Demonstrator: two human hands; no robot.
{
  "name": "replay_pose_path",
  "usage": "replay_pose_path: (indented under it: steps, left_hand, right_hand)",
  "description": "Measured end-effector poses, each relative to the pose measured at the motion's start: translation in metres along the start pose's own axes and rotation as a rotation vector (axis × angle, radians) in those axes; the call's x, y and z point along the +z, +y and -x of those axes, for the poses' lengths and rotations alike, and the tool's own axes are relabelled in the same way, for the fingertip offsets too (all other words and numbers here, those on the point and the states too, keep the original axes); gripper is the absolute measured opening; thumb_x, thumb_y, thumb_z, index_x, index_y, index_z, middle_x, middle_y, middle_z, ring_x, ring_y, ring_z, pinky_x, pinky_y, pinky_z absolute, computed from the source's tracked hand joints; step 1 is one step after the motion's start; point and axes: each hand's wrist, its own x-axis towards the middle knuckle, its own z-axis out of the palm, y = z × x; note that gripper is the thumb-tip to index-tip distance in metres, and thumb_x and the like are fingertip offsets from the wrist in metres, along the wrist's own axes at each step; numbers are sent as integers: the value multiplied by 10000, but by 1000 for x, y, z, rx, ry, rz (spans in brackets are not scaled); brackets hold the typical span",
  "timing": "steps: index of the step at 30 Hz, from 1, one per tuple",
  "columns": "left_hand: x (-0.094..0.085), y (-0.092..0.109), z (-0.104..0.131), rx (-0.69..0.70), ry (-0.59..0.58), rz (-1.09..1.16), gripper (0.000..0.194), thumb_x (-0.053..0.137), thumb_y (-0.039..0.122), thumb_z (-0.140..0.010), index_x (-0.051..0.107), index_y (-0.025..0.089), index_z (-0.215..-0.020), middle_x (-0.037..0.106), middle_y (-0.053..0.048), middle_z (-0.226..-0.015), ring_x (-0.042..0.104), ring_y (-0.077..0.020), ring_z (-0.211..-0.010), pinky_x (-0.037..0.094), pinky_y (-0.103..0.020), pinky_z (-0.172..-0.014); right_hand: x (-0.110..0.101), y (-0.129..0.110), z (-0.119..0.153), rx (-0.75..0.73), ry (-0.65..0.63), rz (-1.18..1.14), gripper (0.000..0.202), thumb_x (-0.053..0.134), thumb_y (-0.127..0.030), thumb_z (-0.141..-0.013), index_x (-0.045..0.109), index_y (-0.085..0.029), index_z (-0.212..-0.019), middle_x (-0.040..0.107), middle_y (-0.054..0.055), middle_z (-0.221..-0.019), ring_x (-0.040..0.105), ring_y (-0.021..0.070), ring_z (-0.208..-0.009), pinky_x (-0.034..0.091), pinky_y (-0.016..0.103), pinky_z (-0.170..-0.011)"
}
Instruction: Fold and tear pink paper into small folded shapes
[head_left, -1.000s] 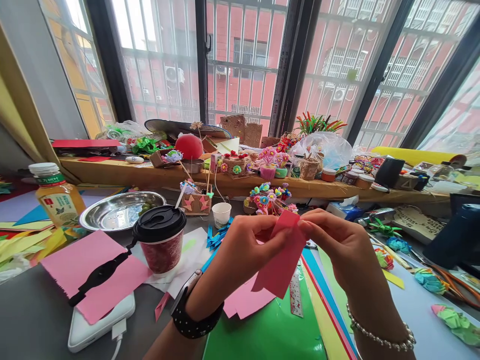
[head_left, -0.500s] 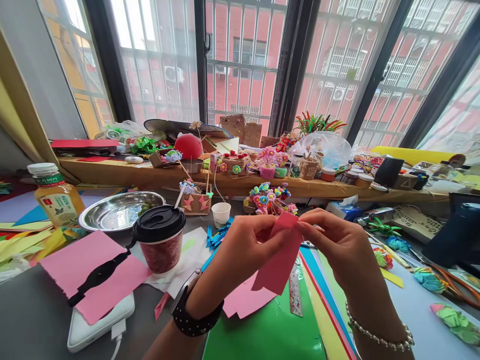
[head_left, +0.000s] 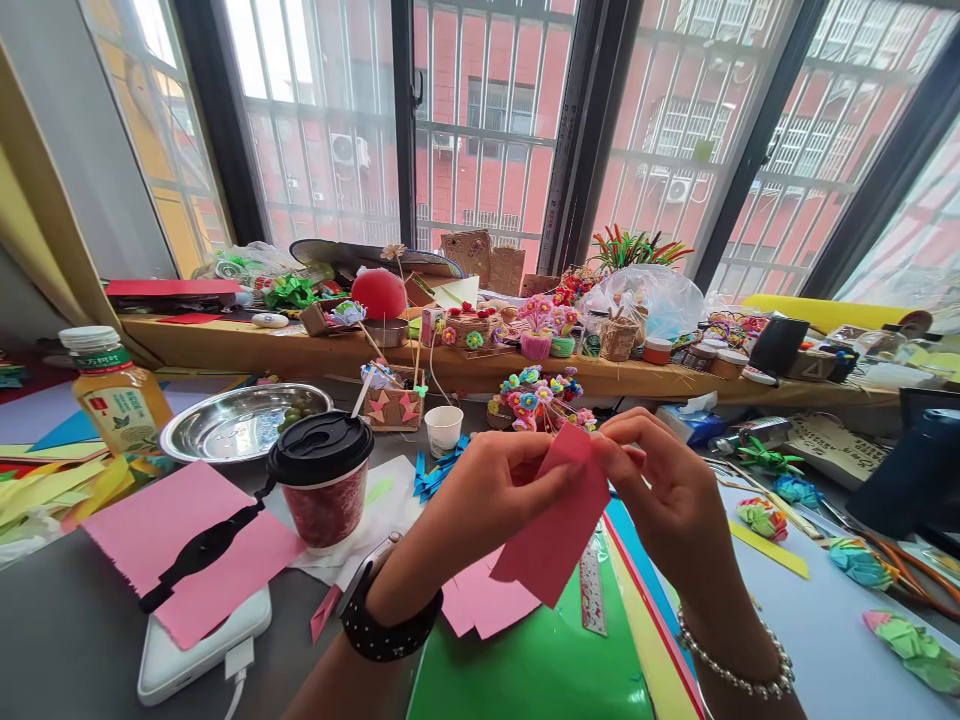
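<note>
Our left hand [head_left: 487, 480] is closed in a flat pinch on the pink paper [head_left: 559, 525], thumb across the near face and fingers mostly hidden behind it, while our right hand [head_left: 664, 490] has its thumb and fingertips drawn narrow at the upper right edge. We judge the sheet nearly weightless, soft enough to bend yet crisp enough to take a crease, not slippery, and easy to tear or crumple if we pull. Best to hold it by the upper edges with light fingertip pressure, leaving the lower part free. Both wrists are raised and angled inward, forearms coming up from below, the left with a dark-banded watch [head_left: 371, 570], the right with a beaded bracelet [head_left: 784, 672]. Our paper hangs tilted in the air above lighter pink sheets [head_left: 491, 600] and a green sheet [head_left: 525, 680], with a patterned ruler [head_left: 592, 590] just beside its lower end. Farther left on the bench [head_left: 45, 620] we see a lidded cup [head_left: 326, 505] near a shiny metal dish [head_left: 225, 425]
</note>
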Motion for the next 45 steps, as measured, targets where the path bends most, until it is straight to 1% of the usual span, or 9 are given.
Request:
replay_pose_path:
  steps: [7, 12, 19, 24, 27, 31, 39, 42, 45]
  left_hand:
    - [-3, -3, -1, -68, 73, -58, 308, 498, 402, -766, 605, 114, -740, 531, -11, -615, 481, -112, -550, 338, -185, -427]
    - [-5, -4, -2, -47, 62, -49, 311, 498, 399, -768, 623, 114, -781, 547, -18, -631, 490, -114, -564, 356, -187, -444]
    - [-6, -4, -3, -1, 90, -148, 262, 495, 340, -775, 627, 120, -723, 544, -4, -605, 481, -105, -545, 344, -189, -445]
    - [-13, -2, -1, 56, 242, -185, 242, 504, 336, -777, 615, 123, -743, 571, -8, -625, 494, -108, -549, 344, -199, -463]
    - [-16, -2, 2, 57, 209, -193, 254, 483, 343, -794, 617, 128, -807, 588, -10, -637, 497, -106, -539, 337, -199, -458]
    - [-13, -4, 2, 114, 61, -374, 256, 451, 296, -815, 614, 136, -700, 548, 10, -576, 462, -97, -524, 317, -197, -464]
    - [-5, -5, -1, 187, -36, -608, 193, 430, 213, -829, 619, 173, -836, 640, -11, -701, 541, -129, -626, 378, -243, -598]
    - [-6, -8, -5, 147, 81, -488, 183, 481, 277, -808, 587, 182, -923, 643, -38, -833, 569, -161, -736, 422, -283, -671]
    - [-11, -14, -11, 126, 404, -271, 566, 585, 374, -727, 362, 195, -1216, 554, -96, -1091, 548, -203, -917, 429, -361, -799]
  right_hand:
    - [-4, 2, -2, 51, -240, 151, 246, 437, -314, -846, 516, -178, -657, 499, 0, -628, 482, 129, -596, 427, 254, -561]
    - [-2, -1, -1, 95, -266, 175, 255, 382, -328, -868, 471, -182, -678, 469, -8, -615, 452, 126, -571, 396, 245, -527]
    - [-5, 11, -4, 149, -431, -43, 247, 387, -345, -864, 443, -189, -680, 438, -15, -631, 429, 118, -586, 382, 230, -517]
    - [-14, 9, -5, 112, -511, -168, 224, 406, -323, -861, 484, -182, -706, 483, 7, -694, 474, 130, -646, 410, 259, -588]
    - [-15, 5, -5, 115, -471, -175, 257, 400, -319, -863, 491, -181, -666, 491, 6, -676, 478, 130, -639, 404, 260, -588]
    - [-11, 5, -6, 227, -349, -191, 209, 470, -358, -822, 498, -182, -714, 485, -3, -692, 480, 125, -653, 410, 257, -600]
    - [-10, 11, -7, 317, -348, -170, 215, 585, -360, -738, 522, -173, -652, 470, -30, -605, 412, 98, -552, 336, 217, -492]
    - [-10, 12, -8, 363, -231, -217, 209, 622, -355, -702, 548, -169, -643, 464, -37, -568, 382, 87, -506, 295, 211, -445]
    - [-9, 15, -10, 382, 75, -290, 209, 641, -343, -686, 551, -173, -604, 409, -61, -492, 309, 70, -443, 227, 210, -401]
